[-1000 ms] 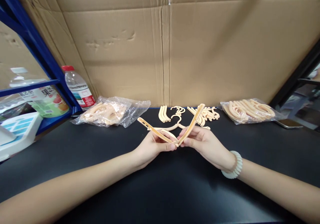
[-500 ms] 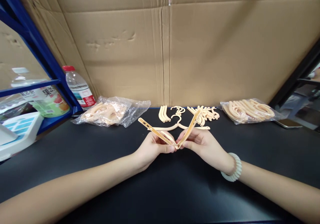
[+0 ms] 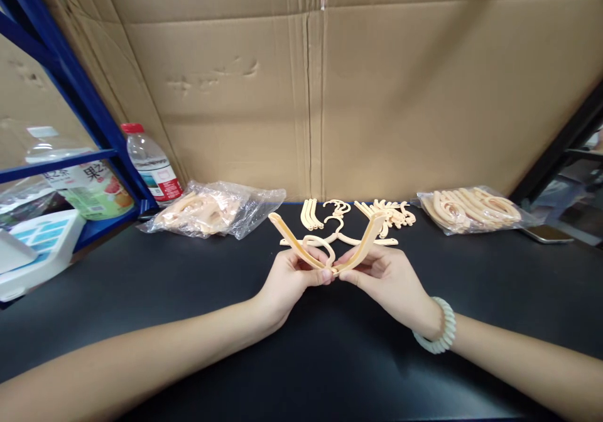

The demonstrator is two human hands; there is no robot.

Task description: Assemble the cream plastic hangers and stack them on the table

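Observation:
Between my hands is a beige plastic clothes hanger (image 3: pixel 362 250), its two arms raised in a V and its hook curving up inside the V. My left hand (image 3: pixel 298 275) pinches it near the centre joint, below the left arm. On the other side of the joint, my right hand (image 3: pixel 380 276) grips the right arm's lower end. Fingertips partly hide the joint. Just behind, an opened-out hanger (image 3: pixel 337 236) lies flat on the black table (image 3: pixel 301 359). Several loose hanger arms (image 3: pixel 313 214), hooks (image 3: pixel 337 206) and a pile of parts (image 3: pixel 391 213) lie beyond it.
A clear bag of hanger parts (image 3: pixel 207 211) lies at back left, another bag (image 3: pixel 471 208) at back right beside a phone (image 3: pixel 548 233). A red-capped bottle (image 3: pixel 153 167) stands by the blue rack (image 3: pixel 89 114). Cardboard (image 3: pixel 235 108) walls the back.
The held hanger has turned in my hands; its hook now shows as a full curve and the arms' inner sides face differently. Both hands stay close together at the joint.

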